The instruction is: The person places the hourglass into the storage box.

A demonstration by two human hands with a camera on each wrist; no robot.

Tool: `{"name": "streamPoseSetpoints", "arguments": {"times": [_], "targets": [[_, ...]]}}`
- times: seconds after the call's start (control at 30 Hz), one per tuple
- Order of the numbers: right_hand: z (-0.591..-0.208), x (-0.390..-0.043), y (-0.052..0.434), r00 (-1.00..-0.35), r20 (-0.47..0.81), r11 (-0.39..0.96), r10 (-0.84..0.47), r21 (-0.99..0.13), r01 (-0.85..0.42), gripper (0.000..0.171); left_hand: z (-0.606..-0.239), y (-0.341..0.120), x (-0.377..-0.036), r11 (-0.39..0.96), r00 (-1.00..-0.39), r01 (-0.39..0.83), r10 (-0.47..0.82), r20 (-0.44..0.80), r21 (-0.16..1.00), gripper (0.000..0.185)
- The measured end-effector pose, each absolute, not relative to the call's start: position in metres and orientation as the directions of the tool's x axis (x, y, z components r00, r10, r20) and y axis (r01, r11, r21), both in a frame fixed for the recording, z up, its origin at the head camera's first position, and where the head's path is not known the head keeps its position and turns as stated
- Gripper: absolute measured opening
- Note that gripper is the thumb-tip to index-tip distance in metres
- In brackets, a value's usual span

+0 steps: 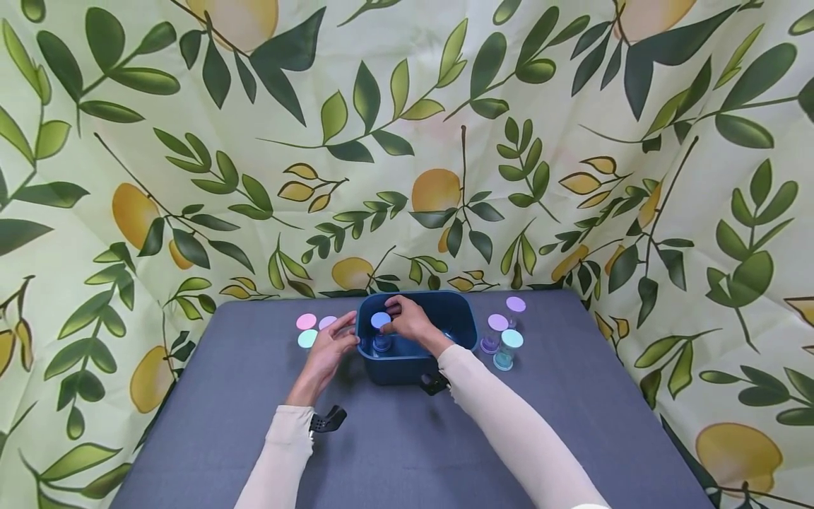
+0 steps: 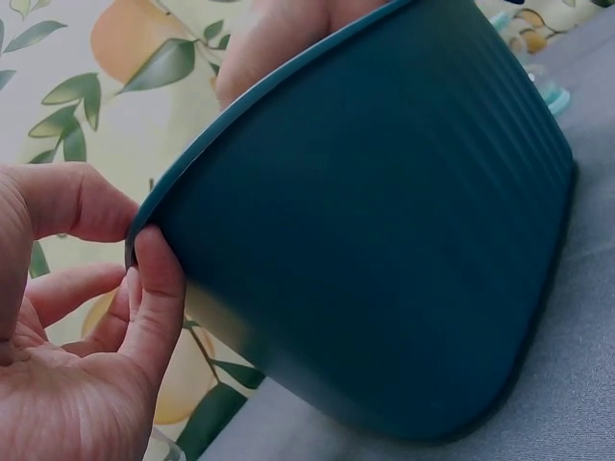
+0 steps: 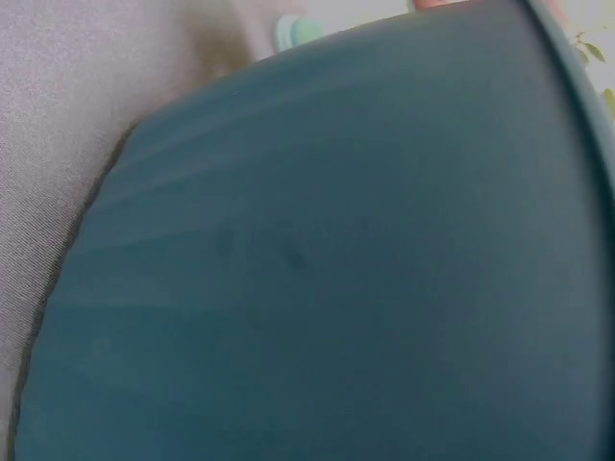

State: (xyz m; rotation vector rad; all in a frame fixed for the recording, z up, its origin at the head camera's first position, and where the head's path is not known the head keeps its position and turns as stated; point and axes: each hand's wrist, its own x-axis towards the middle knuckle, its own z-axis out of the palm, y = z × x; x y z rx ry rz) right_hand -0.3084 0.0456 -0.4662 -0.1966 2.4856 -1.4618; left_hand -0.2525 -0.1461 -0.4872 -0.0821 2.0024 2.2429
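Note:
A dark blue plastic bin [image 1: 407,369] stands on the table. My left hand [image 1: 327,357] pinches its left rim between thumb and fingers, seen closely in the left wrist view, where the bin's outer wall [image 2: 365,250] fills much of the frame. My right hand [image 1: 412,324] reaches over the front rim into the bin. Its thumb and fingers hold the top of a blue-capped sand timer [image 1: 381,320] near the bin's left end. In the right wrist view the bin wall [image 3: 336,250] hides that hand's fingers.
Right of the bin stand two purple-capped sand timers [image 1: 497,323] [image 1: 516,305] and a green-capped one [image 1: 511,339]. To its left are pink [image 1: 306,322], green [image 1: 307,338] and lavender [image 1: 327,323] caps, partly behind my left hand. A leaf-printed cloth [image 1: 381,177] hangs behind the grey table [image 1: 394,452].

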Motion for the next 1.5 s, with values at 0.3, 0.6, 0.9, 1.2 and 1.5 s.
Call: {"name": "streamPoseSetpoints", "arguments": {"times": [0.3,0.6,0.9,1.2,1.5], "targets": [[-0.455,-0.3,0.065,-0.965,-0.1,0.383,-0.242,-0.924,0.0,0.05,-0.488,-0.146,-0.252,-0.101,-0.99,-0.135,0.058,-0.129,0.986,0.058],[-0.439,-0.289,0.085,-0.969,-0.04,0.324,-0.243,-0.945,-0.043,0.051,-0.488,-0.146,-0.252,-0.099,-0.989,-0.141,0.052,-0.136,0.985,0.058],[-0.428,-0.276,0.109,-0.978,0.034,0.332,-0.208,-0.938,-0.103,0.045,-0.487,-0.146,-0.25,-0.119,-0.989,-0.14,0.055,-0.134,0.983,0.057],[-0.422,-0.265,0.132,-0.98,0.104,0.324,-0.171,-0.933,-0.156,0.046,-0.489,-0.147,-0.252,-0.116,-0.989,-0.14,0.058,-0.134,0.983,0.058],[-0.418,-0.257,0.162,-0.982,0.155,0.312,-0.105,-0.933,-0.181,0.044,-0.487,-0.145,-0.251,-0.105,-0.99,-0.134,0.057,-0.129,0.985,0.058]]}}
